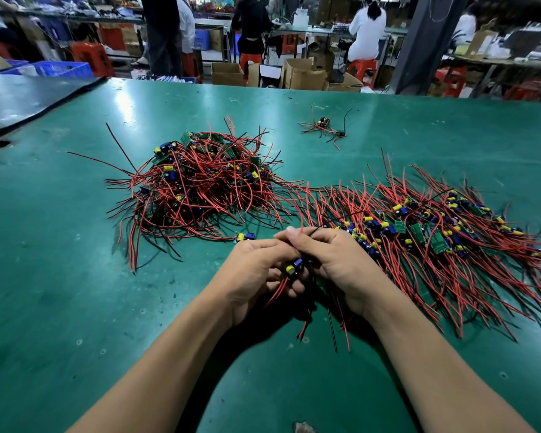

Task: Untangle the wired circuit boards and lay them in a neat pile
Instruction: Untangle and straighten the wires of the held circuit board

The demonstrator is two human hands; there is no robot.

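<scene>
Red and black wires (345, 331) trail from a small circuit board (295, 266) with a yellow capacitor, held between both hands over the green table mat (75, 276): the left hand (256, 273) curls its fingers round board and leads, the right hand (328, 260) pinches the wires at its fingertips. The tangled heap (197, 185) of wired boards lies beyond the left hand, the pile (434, 235) with roughly parallel wires just beside the right hand, one loose board (245, 236) near the left fingertips, a small cluster (324, 128) well behind.
</scene>
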